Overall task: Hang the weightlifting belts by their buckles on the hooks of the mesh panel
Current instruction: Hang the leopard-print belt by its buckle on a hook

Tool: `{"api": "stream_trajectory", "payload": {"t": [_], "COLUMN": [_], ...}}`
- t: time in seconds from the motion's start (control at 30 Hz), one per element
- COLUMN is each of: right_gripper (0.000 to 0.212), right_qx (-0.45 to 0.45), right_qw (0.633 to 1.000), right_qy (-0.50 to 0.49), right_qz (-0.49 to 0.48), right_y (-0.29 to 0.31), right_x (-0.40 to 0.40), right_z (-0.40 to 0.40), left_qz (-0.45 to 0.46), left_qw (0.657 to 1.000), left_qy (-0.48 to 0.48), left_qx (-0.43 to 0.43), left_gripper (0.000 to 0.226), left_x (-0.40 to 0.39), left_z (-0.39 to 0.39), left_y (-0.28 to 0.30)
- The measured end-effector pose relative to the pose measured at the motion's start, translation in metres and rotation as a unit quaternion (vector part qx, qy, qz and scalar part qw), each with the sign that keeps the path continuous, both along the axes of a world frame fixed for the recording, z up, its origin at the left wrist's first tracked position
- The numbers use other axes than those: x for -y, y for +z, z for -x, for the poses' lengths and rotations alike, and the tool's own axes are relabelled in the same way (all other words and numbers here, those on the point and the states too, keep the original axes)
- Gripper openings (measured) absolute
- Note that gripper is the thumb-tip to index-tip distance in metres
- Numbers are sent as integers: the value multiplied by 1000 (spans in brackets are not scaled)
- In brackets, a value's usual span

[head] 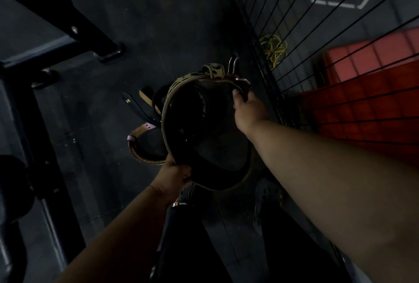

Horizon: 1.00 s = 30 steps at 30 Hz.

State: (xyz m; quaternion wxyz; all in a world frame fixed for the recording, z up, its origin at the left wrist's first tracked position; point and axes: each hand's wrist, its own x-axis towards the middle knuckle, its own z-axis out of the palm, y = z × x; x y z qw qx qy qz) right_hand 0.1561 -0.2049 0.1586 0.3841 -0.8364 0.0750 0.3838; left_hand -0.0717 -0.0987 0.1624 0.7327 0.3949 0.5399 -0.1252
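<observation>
A leopard-print weightlifting belt (204,78), curled into a loop with a dark inner face, hangs in the air between my two hands. My right hand (248,110) grips its buckle end close to the black mesh panel (294,40). A metal hook (233,64) juts from the panel just beyond the buckle. My left hand (175,175) grips the near edge of the loop from below. On the floor under it lie a tan belt with pink trim (138,137) and a black belt (133,103).
Behind the mesh stand red padded blocks (362,106) and a coil of yellow cord (273,48). A black rack frame (74,28) crosses the upper left, more dark equipment fills the left edge. My dark-clothed legs (204,237) are at the bottom.
</observation>
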Motion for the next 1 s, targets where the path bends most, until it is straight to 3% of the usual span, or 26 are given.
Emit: {"api": "stream_trajectory", "payload": {"t": [0.17,0.3,0.4,0.47,0.53,0.6,0.67,0.8,0.93,1.0], "right_gripper": [64,66,64,54,49,48,47,44,42,42], "right_qx": [17,19,30,50,78,99,99,116,130,132], "right_qw": [1000,1000,999,999,993,986,978,954,948,951], "right_qy": [-7,-16,-16,14,73,126,177,269,283,273], "right_qz": [0,-1,0,13,42,52,56,66,61,59], "right_y": [5,9,21,38,55,76,99,140,177,194], "right_x": [4,9,12,14,18,19,19,27,38,41], "right_z": [-3,-1,4,9,13,16,21,30,32,32], "left_qz": [-16,-29,-69,-149,-281,-425,-485,-453,-378,-354], "left_qw": [999,998,996,988,960,895,836,801,840,858], "left_qy": [-10,-2,16,27,-8,-133,-254,-390,-382,-359], "left_qx": [-27,-64,-51,-13,-3,-39,-28,33,71,102], "left_gripper": [72,36,28,27,37,79,94,82,62,71], "left_x": [1,-3,-8,-22,-38,-51,-54,-53,-43,-39], "left_z": [-17,-21,-26,-30,-33,-43,-60,-86,-86,-86], "left_y": [-5,-7,10,18,35,62,96,147,178,191]}}
